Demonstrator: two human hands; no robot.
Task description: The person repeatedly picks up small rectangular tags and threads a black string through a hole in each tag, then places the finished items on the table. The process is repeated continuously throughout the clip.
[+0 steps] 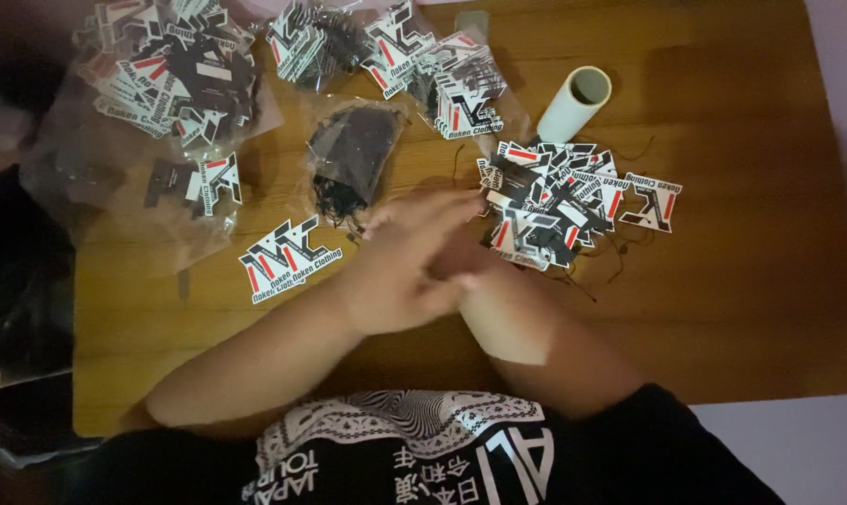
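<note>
So there's a wooden table (741, 309) taking up most of the view, and both hands meet near the middle of it. The left hand (400, 271) lies on top, fingers stretched out flat and pointing up-right; the right hand (465, 266) is tucked under it and mostly hidden, so I can't tell if it's pinching anything. It's all a bit blurred there.

The thing that matters is the tag pile (554, 201): a heap of black, white and red cut-out tags with thin strings, sitting just past the fingertips to the upper right, nearly touching them. The left fingers already point straight at it, and the left is the nearer hand.

Left of the hands lies one loose tag (288, 257), long axis tilted up toward the right. Further up-left are clear bags (175, 70) stuffed with more tags, and a small bag of black strings (348, 154) just above the hands. A white tube (575, 103) lies beyond the pile.

Bare wood shows to the right and below the pile, with the near edge close to the forearms.
</note>
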